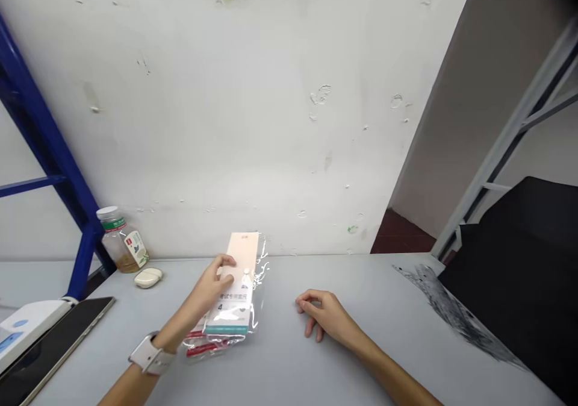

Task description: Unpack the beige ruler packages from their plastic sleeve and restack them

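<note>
Views: one only, worn on the person's head.
Facing: forward and down, toward the white wall (253, 123) at 12 o'clock.
Nearness: close; both forearms enter from the bottom edge onto the surface (316, 364).
Centre: left hand (212, 288) gripping a packet (237, 300) at 11 o'clock, right hand (323, 315) at 1 o'clock.
Edges: blue frame (45, 147) at 9 o'clock, grey frame (510, 135) at 3 o'clock.

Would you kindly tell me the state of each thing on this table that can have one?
packet: in clear plastic wrap, held, far end raised.
left hand: fingers closed on the packet.
right hand: empty, loosely curled, resting on the table.
jar: upright, lid on, partly filled.
small white case: closed.
tablet: lying flat, screen dark.
watch: strapped on the left wrist.
</note>
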The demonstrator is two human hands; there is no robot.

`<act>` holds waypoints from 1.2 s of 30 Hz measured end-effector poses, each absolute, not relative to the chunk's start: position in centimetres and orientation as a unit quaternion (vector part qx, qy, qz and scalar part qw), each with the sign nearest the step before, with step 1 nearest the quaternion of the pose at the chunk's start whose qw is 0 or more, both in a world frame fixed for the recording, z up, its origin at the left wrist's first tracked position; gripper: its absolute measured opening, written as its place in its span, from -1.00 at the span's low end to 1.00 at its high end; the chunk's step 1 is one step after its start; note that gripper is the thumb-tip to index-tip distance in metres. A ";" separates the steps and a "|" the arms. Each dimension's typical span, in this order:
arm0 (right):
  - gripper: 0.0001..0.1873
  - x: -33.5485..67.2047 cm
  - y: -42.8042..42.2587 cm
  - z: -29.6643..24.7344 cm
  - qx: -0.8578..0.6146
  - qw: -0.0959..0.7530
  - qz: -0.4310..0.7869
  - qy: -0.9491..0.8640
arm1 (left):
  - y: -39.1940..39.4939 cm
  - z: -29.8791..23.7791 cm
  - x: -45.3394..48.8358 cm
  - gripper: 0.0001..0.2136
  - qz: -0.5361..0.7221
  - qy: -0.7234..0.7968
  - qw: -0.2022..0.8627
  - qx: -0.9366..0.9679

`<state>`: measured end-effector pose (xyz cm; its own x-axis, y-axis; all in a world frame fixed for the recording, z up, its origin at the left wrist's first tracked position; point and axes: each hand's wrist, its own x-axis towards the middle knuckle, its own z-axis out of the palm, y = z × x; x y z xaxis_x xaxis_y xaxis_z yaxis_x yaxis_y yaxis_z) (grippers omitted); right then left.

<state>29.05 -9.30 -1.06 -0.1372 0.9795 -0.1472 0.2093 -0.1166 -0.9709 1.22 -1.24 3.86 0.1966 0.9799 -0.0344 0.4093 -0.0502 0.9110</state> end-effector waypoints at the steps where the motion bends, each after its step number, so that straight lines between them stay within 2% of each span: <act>1: -0.66 29.2 -9.3 -1.1 -0.541 0.372 0.514 -0.552 | -0.5 4.0 0.1 -0.69 0.302 0.559 0.431 0.641; 3: -0.66 29.3 -9.2 -1.3 -0.543 0.367 0.515 -0.553 | 0.4 3.9 -1.7 -0.70 0.242 0.620 0.377 0.644; 6: -0.66 29.4 -9.1 -1.4 -0.542 0.360 0.520 -0.554 | 0.7 3.5 -3.1 -0.66 0.207 0.694 0.213 0.656; 8: -0.68 29.5 -9.0 -1.4 -0.538 0.358 0.526 -0.553 | 0.5 3.2 -3.4 -0.60 0.194 0.699 0.189 0.662; 12: -0.65 29.6 -9.1 -1.3 -0.528 0.374 0.536 -0.543 | 0.5 2.9 -3.3 -0.58 0.179 0.669 0.264 0.671; 17: -0.57 30.1 -9.1 -1.0 -0.529 0.403 0.527 -0.530 | 0.0 2.0 -0.9 -0.60 0.236 0.575 0.359 0.696; 22: -0.43 30.7 -8.7 -1.5 -0.546 0.404 0.528 -0.510 | -2.5 0.9 3.1 -0.50 0.273 0.469 0.470 0.697; 31: -0.27 30.2 -8.6 -2.1 -0.497 0.430 0.542 -0.524 | -4.2 -0.3 4.7 -0.60 0.267 0.369 0.453 0.766; 36: -0.22 30.2 -8.4 -2.5 -0.483 0.425 0.547 -0.535 | -4.7 -0.7 5.3 -0.54 0.243 0.368 0.433 0.786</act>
<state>30.24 -8.44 -2.49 -0.1715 0.9824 -0.0736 0.0521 -0.0656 -0.9965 5.31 -4.68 -0.71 0.6101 0.7898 0.0632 0.3678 -0.3530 0.8603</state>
